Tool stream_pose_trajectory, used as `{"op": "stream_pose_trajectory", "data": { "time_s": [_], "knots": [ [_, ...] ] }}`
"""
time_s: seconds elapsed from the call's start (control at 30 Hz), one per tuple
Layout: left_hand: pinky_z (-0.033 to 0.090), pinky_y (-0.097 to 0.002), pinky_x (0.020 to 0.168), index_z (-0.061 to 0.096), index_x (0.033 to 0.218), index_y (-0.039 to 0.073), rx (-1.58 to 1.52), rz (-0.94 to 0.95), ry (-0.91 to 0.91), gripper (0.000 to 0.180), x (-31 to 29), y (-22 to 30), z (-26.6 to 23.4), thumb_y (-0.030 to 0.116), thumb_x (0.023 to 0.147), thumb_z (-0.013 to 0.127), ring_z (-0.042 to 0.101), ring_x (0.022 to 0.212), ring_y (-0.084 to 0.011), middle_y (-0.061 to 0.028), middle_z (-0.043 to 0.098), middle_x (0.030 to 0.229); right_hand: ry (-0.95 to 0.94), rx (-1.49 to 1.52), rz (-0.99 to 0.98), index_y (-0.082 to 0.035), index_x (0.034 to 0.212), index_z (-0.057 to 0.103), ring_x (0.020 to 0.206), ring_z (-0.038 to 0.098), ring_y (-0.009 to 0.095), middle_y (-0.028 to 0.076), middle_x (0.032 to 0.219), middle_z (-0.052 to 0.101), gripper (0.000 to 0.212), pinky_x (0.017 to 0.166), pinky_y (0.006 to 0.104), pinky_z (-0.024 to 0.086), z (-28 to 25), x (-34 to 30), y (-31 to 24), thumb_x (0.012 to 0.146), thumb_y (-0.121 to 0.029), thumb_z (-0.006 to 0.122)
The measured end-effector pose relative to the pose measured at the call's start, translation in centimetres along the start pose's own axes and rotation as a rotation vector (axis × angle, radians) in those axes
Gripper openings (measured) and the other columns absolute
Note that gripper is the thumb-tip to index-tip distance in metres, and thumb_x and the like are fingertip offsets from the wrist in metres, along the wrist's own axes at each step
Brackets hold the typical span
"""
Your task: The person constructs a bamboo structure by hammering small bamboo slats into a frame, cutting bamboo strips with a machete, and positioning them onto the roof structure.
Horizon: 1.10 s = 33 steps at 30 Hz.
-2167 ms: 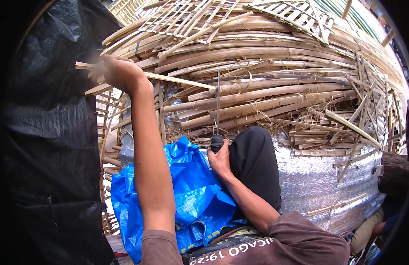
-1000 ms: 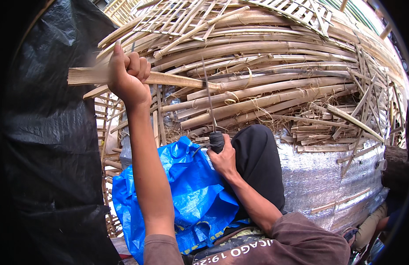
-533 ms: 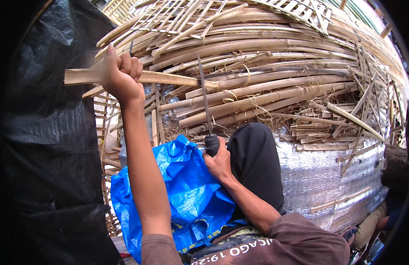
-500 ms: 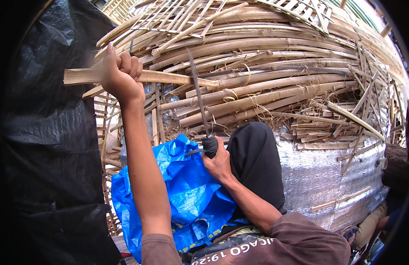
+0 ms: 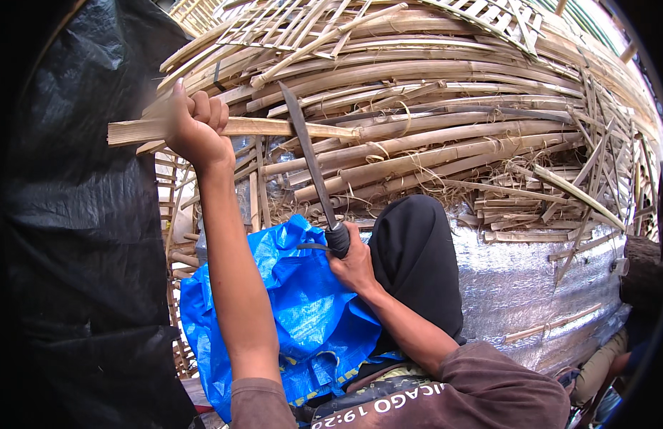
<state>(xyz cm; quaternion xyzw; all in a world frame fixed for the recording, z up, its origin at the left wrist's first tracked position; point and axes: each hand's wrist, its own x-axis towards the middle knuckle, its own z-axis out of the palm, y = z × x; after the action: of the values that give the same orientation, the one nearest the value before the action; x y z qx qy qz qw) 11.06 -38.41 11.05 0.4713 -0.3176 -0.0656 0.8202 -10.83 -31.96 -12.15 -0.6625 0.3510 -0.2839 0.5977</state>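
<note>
One bamboo strip (image 5: 267, 126), clamped in the left hand (image 5: 199, 136), was beyond the single blue sheet (image 5: 303, 307), and one knife (image 5: 308, 157), clasped in the right hand (image 5: 354, 264), reached past that sheet's far edge.

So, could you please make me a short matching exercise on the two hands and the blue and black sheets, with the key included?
1. Left hand
2. Right hand
3. Blue sheet
4. Black sheet

A. crumpled, just left of the bent knee
B. holding a long-bladed knife
C. along the picture's left side
D. gripping a bamboo strip

Pairs: 1-D, 2-B, 3-A, 4-C
</note>
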Motion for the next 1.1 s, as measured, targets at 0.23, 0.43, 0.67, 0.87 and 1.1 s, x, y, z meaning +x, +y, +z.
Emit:
{"op": "stream_pose_trajectory", "data": {
  "time_s": [0.23, 0.43, 0.67, 0.87, 1.1],
  "knots": [
    [0.012, -0.0269, 0.040, 0.018, 0.056, 0.019, 0.014, 0.005, 0.015, 0.050, -0.5, 0.0, 0.6, 0.027, 0.096, 0.048, 0.011, 0.040, -0.0065, 0.0057, 0.015, 0.048, 0.175, 0.094, 0.162, -0.003, 0.116, 0.045, 0.072, 0.065, 0.024, 0.016, 0.081, 0.064, 0.044, 0.068, 0.0375, 0.051, 0.5, 1.7, 0.9, 0.078, -0.008, 0.067],
    [0.014, -0.0266, 0.040, 0.019, 0.057, 0.017, -0.017, -0.027, -0.061, 0.048, -0.4, -0.2, 0.9, 0.026, 0.095, 0.047, 0.011, 0.040, -0.0065, 0.0056, 0.015, 0.048, 0.115, 0.096, 0.086, -0.002, 0.114, 0.045, 0.074, 0.064, 0.024, 0.016, 0.083, 0.063, 0.044, 0.069, 0.0357, 0.050, 0.2, 0.7, 0.8, 0.077, -0.007, 0.069],
    [0.014, -0.0264, 0.040, 0.018, 0.056, 0.019, 0.006, -0.031, -0.049, 0.050, -0.2, 0.1, 2.1, 0.026, 0.095, 0.049, 0.012, 0.041, -0.0062, 0.0057, 0.016, 0.048, 0.146, 0.083, 0.204, -0.002, 0.117, 0.044, 0.076, 0.065, 0.026, 0.017, 0.084, 0.064, 0.046, 0.070, 0.0372, 0.050, 0.2, 1.2, 0.0, 0.079, -0.009, 0.069],
    [0.014, -0.0262, 0.041, 0.018, 0.056, 0.019, 0.010, -0.036, -0.057, 0.050, 0.2, 0.1, 1.8, 0.026, 0.094, 0.050, 0.012, 0.041, -0.0061, 0.0061, 0.016, 0.048, 0.105, 0.043, 0.108, -0.002, 0.119, 0.044, 0.077, 0.066, 0.028, 0.018, 0.085, 0.064, 0.048, 0.073, 0.0386, 0.050, 0.4, 0.7, 0.3, 0.079, -0.011, 0.070],
    [0.015, -0.0260, 0.041, 0.019, 0.056, 0.019, 0.000, -0.021, -0.009, 0.049, -0.1, -0.1, 1.9, 0.025, 0.094, 0.049, 0.012, 0.041, -0.0064, 0.0062, 0.015, 0.048, 0.183, 0.090, 0.183, -0.002, 0.119, 0.044, 0.078, 0.064, 0.027, 0.017, 0.086, 0.064, 0.049, 0.073, 0.0379, 0.050, 0.5, 0.9, 0.9, 0.079, -0.010, 0.070]
  ]
}}
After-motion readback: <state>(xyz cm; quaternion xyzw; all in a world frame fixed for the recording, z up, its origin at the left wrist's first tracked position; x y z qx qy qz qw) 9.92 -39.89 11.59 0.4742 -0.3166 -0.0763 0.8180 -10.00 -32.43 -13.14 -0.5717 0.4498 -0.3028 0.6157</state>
